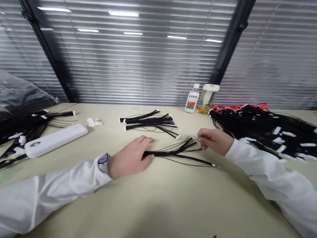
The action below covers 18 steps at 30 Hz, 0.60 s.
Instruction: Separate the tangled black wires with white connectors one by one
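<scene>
A black wire harness [170, 153] lies across the table in front of me, its wires fanned out toward the right. My left hand [131, 155] is closed around its bundled left end, thumb and fingers on either side, hiding that end. At the fanned side, my right hand [213, 140] pinches the tip of one branch, where a small white connector [195, 139] shows at the fingertips. A lower branch ends in a small pale tip [214, 164] lying on the table. Just beyond, several similar harnesses [150, 124] with white connectors rest side by side.
A large heap of black harnesses [262, 129] with red wires covers the right side. At the back stand a labelled bottle [192, 99] and a lidded cup [207, 99]. To the left are a white power bank [56, 140], white connectors [94, 122] and more black wires [32, 124].
</scene>
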Each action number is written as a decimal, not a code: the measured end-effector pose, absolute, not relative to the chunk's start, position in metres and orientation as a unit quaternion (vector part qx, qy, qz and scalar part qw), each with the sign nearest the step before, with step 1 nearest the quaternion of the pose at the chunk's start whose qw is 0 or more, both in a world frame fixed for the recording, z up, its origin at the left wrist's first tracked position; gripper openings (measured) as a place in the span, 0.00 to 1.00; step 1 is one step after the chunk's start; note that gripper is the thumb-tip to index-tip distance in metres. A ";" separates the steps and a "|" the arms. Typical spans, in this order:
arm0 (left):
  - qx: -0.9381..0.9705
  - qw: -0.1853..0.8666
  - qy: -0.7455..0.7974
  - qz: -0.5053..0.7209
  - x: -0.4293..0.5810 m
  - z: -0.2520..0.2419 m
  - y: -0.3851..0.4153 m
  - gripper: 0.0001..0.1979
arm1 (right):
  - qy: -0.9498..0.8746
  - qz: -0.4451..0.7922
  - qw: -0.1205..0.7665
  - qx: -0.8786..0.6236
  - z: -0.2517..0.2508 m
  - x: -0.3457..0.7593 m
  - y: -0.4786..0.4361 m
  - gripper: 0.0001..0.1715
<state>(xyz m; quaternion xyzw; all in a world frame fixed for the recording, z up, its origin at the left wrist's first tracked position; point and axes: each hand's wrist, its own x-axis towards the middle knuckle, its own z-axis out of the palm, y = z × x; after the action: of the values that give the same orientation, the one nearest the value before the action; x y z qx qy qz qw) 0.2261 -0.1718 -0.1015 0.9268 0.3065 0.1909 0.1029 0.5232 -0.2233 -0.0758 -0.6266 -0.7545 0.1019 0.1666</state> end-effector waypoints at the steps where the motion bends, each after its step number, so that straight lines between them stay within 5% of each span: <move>1: 0.926 0.102 0.309 0.189 0.226 -0.101 -0.172 0.19 | -0.750 0.116 0.180 -0.625 -0.075 0.522 -0.224 0.15; 10: 0.924 0.098 0.326 0.174 0.228 -0.098 -0.170 0.11 | -0.792 0.049 0.107 -0.600 -0.083 0.532 -0.222 0.11; 18: 0.917 0.094 0.346 0.177 0.229 -0.099 -0.169 0.11 | -0.760 -0.011 0.173 -0.626 -0.087 0.533 -0.213 0.17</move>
<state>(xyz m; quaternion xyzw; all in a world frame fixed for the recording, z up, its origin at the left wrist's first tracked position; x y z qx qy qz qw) 0.2286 -0.1691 -0.0986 0.9167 0.3456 0.1774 0.0936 0.5331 -0.2133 -0.0871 -0.6263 -0.7601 -0.0107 0.1728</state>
